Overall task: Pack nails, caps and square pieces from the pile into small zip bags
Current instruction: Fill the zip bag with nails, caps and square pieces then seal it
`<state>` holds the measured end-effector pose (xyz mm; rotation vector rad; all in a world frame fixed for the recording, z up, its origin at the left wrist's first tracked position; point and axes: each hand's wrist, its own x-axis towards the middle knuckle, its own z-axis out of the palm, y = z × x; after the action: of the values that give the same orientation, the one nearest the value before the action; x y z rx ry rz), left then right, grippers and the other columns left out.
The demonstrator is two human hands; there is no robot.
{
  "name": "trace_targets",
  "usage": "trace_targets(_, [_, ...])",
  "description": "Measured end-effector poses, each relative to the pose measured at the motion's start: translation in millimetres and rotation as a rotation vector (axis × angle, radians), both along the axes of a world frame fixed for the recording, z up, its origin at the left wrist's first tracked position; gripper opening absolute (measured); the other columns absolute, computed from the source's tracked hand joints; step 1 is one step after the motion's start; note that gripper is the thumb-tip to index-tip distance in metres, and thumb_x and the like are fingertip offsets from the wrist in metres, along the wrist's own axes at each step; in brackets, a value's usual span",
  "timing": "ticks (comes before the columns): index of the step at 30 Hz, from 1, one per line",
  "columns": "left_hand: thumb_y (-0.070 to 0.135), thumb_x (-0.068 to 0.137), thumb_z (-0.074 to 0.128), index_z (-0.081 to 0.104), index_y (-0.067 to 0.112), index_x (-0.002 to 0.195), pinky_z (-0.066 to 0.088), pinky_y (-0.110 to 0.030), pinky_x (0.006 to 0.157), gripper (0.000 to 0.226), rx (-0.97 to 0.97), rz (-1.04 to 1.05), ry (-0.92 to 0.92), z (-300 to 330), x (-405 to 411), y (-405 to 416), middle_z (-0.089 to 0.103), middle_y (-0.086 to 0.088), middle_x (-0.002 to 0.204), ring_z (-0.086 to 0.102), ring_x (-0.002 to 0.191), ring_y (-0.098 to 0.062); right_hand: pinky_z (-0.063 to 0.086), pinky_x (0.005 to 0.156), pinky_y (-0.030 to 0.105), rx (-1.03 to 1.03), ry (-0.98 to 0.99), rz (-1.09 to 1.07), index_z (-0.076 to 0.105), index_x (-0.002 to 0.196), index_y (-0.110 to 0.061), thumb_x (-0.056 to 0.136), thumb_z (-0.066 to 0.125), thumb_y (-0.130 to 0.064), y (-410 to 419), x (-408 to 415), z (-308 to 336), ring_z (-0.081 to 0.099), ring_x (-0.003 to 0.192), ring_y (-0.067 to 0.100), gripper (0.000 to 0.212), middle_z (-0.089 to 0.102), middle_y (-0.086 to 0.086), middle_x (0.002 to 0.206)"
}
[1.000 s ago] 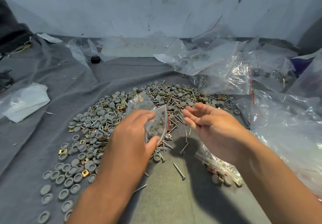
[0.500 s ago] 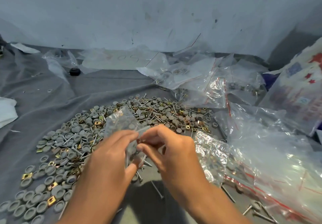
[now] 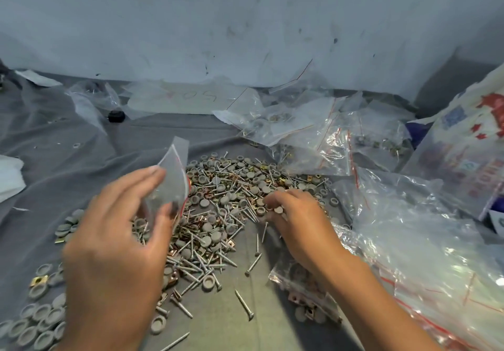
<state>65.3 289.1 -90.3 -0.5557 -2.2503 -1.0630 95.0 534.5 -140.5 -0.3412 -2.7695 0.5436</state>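
**Head view: picking caps while the bag waits open**

Our left hand (image 3: 114, 244) pinches the small clear red-zip bag (image 3: 174, 176) upright above the grey-cap, nail and brass-square pile (image 3: 226, 203). Right hand (image 3: 297, 214) fingers curl on a cap there. We'd keep the bag mouth open and close by.

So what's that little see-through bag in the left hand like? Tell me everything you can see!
The small zip bag is clear, thin plastic with a red stripe along one edge. It is blurred, so whether anything is inside cannot be told. It stands roughly upright, slightly bent, above the left edge of the pile of nails, grey caps and brassy square pieces. The left hand pinches it, fingers behind and thumb in front. The right hand does not touch it.
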Motion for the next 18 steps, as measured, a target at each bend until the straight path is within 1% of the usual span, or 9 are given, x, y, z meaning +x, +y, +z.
trace_targets(1, [0.008,0.086,0.068,0.061,0.008,0.132,0.038,-0.018,0.103,0.047,-0.017,0.008,0.023,0.3,-0.9,-1.2,0.056,0.006,0.127,0.050,0.111,-0.005,0.046,0.089,0.031,0.042,-0.001,0.017,0.065,0.125,-0.034,0.098,0.064,-0.030,-1.2,-4.9,-2.4,0.052,0.112,0.014,0.028,0.062,-0.010,0.120])
trace_targets(3, [0.000,0.086,0.064,0.064,0.005,0.129,0.032,-0.012,0.104,0.043,-0.064,0.016,0.081,0.0,-1.9,-2.5,0.059,0.003,0.125,0.049,0.106,-0.010,0.043,0.094,0.030,0.103,-0.011,0.039,0.062,0.133,-0.035,0.099,0.061,-0.026,-4.7,-12.8,-6.3,0.047,0.116,0.014,0.035,0.059,-0.009,0.126])
trace_targets(4, [-0.002,0.086,0.061,0.065,0.004,0.127,0.032,-0.011,0.102,0.042,-0.088,0.021,0.107,-0.8,-2.6,-2.9,0.061,0.002,0.123,0.048,0.103,-0.013,0.042,0.096,0.030,0.126,-0.025,0.046,0.060,0.136,-0.034,0.101,0.057,-0.024,-5.9,-16.2,-8.4,0.045,0.118,0.015,0.037,0.057,-0.008,0.130])
trace_targets(6, [-0.006,0.085,0.063,0.067,0.006,0.126,0.037,-0.019,0.099,0.043,-0.124,0.033,0.114,-2.9,-5.1,-3.6,0.065,0.001,0.121,0.046,0.100,-0.013,0.039,0.102,0.033,0.167,-0.063,0.051,0.055,0.141,-0.034,0.104,0.050,-0.028,-6.4,-20.3,-11.6,0.040,0.122,0.017,0.037,0.052,-0.008,0.136])
trace_targets(9, [-0.007,0.084,0.066,0.067,0.008,0.126,0.043,-0.030,0.096,0.045,-0.153,0.039,0.087,-6.5,-8.2,-3.6,0.067,0.000,0.121,0.048,0.100,-0.012,0.040,0.100,0.034,0.218,-0.045,-0.006,0.063,0.128,-0.029,0.105,0.043,-0.039,-5.8,-21.2,-11.5,0.041,0.117,0.016,0.032,0.053,-0.007,0.130])
trace_targets(12, [-0.006,0.080,0.069,0.067,0.008,0.125,0.042,-0.028,0.097,0.047,-0.215,0.020,0.022,-10.2,-11.0,-1.7,0.068,-0.001,0.121,0.050,0.099,-0.012,0.040,0.095,0.033,0.250,-0.065,-0.087,0.066,0.116,-0.026,0.104,0.040,-0.042,-2.5,-20.2,-9.0,0.041,0.113,0.016,0.033,0.054,-0.005,0.124])
trace_targets(15, [-0.007,0.072,0.077,0.066,0.010,0.125,0.037,-0.029,0.104,0.056,-0.292,-0.023,-0.077,-16.3,-10.1,4.6,0.068,-0.001,0.121,0.056,0.101,-0.014,0.040,0.091,0.035,0.253,-0.121,-0.129,0.064,0.106,-0.027,0.096,0.049,-0.042,1.3,-19.3,-5.7,0.038,0.111,0.018,0.023,0.052,-0.004,0.121])
trace_targets(16, [-0.005,0.070,0.078,0.066,0.010,0.124,0.039,-0.032,0.104,0.058,-0.308,-0.043,-0.092,-18.1,-8.5,7.2,0.068,-0.001,0.120,0.057,0.102,-0.012,0.040,0.091,0.035,0.241,-0.115,-0.125,0.064,0.107,-0.028,0.094,0.052,-0.041,1.1,-19.0,-5.6,0.038,0.111,0.018,0.022,0.051,-0.004,0.121])
trace_targets(18, [-0.001,0.067,0.080,0.064,0.010,0.123,0.042,-0.038,0.101,0.059,-0.340,-0.070,-0.096,-20.8,-5.8,11.7,0.068,-0.001,0.118,0.054,0.101,-0.010,0.039,0.094,0.034,0.237,-0.077,-0.074,0.063,0.117,-0.031,0.098,0.050,-0.041,-1.6,-18.8,-7.8,0.039,0.114,0.017,0.026,0.053,-0.006,0.122])
